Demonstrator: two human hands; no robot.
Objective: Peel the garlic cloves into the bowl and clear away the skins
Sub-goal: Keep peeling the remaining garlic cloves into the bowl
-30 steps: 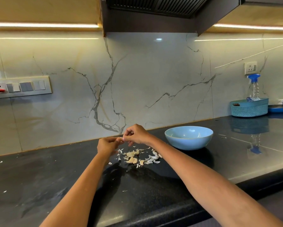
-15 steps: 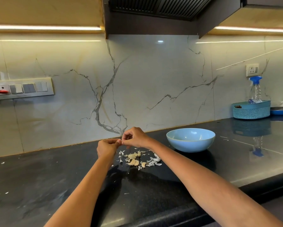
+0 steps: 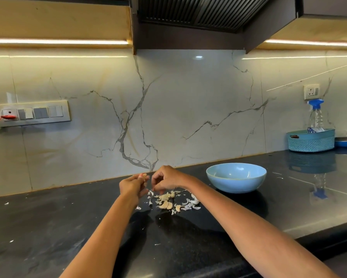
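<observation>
my right hand (image 3: 164, 178) has just pulled away from my left hand (image 3: 133, 185), which pinches the garlic clove (image 3: 144, 176) above the pile of skins (image 3: 174, 203) on the tabletop (image 3: 68, 227), so another strip seems off; the bowl (image 3: 236, 179) looks empty.

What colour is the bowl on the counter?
Light blue bowl, inside and out; shown in the head view.

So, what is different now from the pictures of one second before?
The hands have come apart: the left hand keeps the garlic clove, and the right hand has drawn back a little to the right, fingers curled. The blue bowl and the pile of cloves and skins stayed put.
</observation>
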